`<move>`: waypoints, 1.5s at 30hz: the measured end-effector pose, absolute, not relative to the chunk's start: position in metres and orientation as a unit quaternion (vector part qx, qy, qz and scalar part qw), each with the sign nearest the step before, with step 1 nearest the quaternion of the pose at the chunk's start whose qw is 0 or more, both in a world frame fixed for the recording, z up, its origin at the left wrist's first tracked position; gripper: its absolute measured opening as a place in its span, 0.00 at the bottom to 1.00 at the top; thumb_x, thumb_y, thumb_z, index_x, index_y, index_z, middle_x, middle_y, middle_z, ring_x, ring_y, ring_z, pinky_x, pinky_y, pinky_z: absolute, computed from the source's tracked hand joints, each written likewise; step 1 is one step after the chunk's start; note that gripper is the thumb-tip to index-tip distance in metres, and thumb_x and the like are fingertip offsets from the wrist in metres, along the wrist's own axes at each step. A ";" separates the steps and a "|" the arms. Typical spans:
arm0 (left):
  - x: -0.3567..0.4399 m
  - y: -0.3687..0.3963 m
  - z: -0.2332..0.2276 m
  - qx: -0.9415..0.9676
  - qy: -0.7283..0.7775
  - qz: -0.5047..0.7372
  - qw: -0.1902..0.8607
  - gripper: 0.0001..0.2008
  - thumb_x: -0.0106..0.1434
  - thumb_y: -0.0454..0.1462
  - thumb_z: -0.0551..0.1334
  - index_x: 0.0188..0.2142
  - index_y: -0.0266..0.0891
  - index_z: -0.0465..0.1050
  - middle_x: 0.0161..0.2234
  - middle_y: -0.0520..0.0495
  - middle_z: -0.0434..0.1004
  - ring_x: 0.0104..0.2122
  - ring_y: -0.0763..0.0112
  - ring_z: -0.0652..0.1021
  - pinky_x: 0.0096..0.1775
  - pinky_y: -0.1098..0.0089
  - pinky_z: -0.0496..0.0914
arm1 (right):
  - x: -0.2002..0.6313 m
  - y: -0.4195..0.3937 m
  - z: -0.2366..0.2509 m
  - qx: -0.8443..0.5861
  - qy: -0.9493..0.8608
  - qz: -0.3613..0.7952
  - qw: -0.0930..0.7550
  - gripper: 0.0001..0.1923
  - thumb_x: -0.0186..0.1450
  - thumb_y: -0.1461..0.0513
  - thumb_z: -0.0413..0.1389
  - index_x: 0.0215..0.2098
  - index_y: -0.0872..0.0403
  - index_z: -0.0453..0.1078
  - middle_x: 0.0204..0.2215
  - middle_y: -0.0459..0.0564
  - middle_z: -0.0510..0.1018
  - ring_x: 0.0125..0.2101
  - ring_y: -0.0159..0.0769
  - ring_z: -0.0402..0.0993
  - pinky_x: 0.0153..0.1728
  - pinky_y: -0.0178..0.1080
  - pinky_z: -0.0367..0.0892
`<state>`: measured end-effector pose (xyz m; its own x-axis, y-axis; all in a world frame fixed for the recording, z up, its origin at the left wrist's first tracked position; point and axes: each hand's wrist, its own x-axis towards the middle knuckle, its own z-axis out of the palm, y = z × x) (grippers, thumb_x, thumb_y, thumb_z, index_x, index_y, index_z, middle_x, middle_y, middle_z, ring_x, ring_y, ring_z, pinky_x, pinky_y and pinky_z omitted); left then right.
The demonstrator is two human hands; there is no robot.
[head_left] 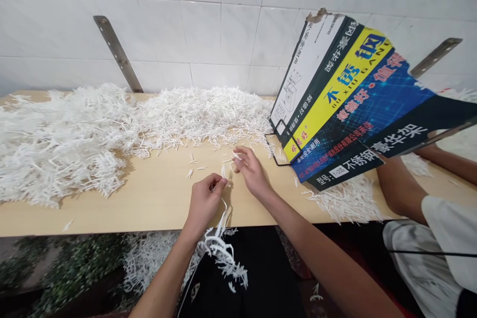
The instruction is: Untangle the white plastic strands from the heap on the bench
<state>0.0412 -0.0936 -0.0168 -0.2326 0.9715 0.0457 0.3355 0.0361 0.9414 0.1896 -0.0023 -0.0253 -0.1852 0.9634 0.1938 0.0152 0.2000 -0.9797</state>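
Left hand point(206, 198): thumb and forefinger pinching short white strand point(224, 171), left of cardboard panel point(345, 99). Strand thin, pale; limp, branching tangle point(223, 248) hangs below hand. Right hand point(252, 175): between left hand and panel, fingers loosely curled, white bit at tips; cannot tell if gripped. Bare tabletop point(156, 213) left of panel, along near edge. White heap point(59, 144) farther left. Panel slants, torn-edged, blocking right side; co-worker's arm point(402, 191) beyond.

Place: small workshop, probably | tiled wall point(201, 27) — long bench point(149, 208) — heaped white strips point(55, 144)
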 end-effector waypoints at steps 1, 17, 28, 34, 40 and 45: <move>0.041 -0.094 -0.017 0.520 0.631 0.465 0.340 0.15 0.67 0.46 0.61 0.29 0.40 0.75 0.23 0.54 0.72 0.27 0.69 0.70 0.34 0.69 0.61 | 0.188 -0.005 -0.022 -0.395 -0.642 0.462 0.467 0.18 0.68 0.48 0.60 0.51 0.48 0.73 0.49 0.53 0.79 0.43 0.39 0.75 0.41 0.40 0.71; 0.041 -0.096 -0.018 0.554 0.639 0.433 0.311 0.16 0.69 0.46 0.60 0.30 0.40 0.75 0.25 0.53 0.75 0.27 0.69 0.71 0.34 0.69 0.61 | 0.187 -0.009 -0.021 -0.340 -0.766 0.402 0.369 0.21 0.72 0.47 0.56 0.28 0.50 0.73 0.31 0.49 0.78 0.37 0.40 0.74 0.43 0.41 0.67; 0.038 -0.097 -0.017 0.444 0.580 0.552 0.401 0.22 0.72 0.52 0.57 0.29 0.39 0.72 0.26 0.51 0.72 0.26 0.71 0.68 0.31 0.70 0.62 | 0.191 -0.013 -0.020 -0.351 -0.785 0.323 0.395 0.16 0.75 0.52 0.54 0.55 0.50 0.74 0.54 0.54 0.79 0.51 0.43 0.74 0.53 0.45 0.67; 0.035 -0.094 -0.021 0.407 0.543 0.610 0.409 0.19 0.70 0.52 0.61 0.38 0.39 0.76 0.31 0.49 0.76 0.31 0.69 0.74 0.35 0.70 0.67 | 0.194 -0.019 -0.021 -0.322 -0.779 0.341 0.416 0.17 0.74 0.54 0.55 0.30 0.52 0.75 0.30 0.50 0.79 0.36 0.40 0.75 0.40 0.41 0.68; 0.033 -0.094 -0.022 0.426 0.529 0.614 0.401 0.14 0.63 0.45 0.69 0.44 0.40 0.76 0.40 0.46 0.81 0.39 0.64 0.80 0.44 0.67 0.73 | 0.198 -0.019 -0.021 -0.330 -0.743 0.421 0.402 0.23 0.75 0.52 0.51 0.26 0.53 0.72 0.25 0.47 0.76 0.28 0.35 0.71 0.32 0.37 0.64; 0.035 -0.097 -0.021 0.484 0.440 0.628 0.422 0.15 0.72 0.45 0.60 0.51 0.42 0.81 0.54 0.41 0.83 0.62 0.53 0.75 0.67 0.51 0.62 | 0.189 -0.029 -0.020 -0.331 -0.854 0.274 0.293 0.15 0.67 0.55 0.62 0.25 0.53 0.71 0.24 0.45 0.76 0.26 0.32 0.68 0.30 0.36 0.57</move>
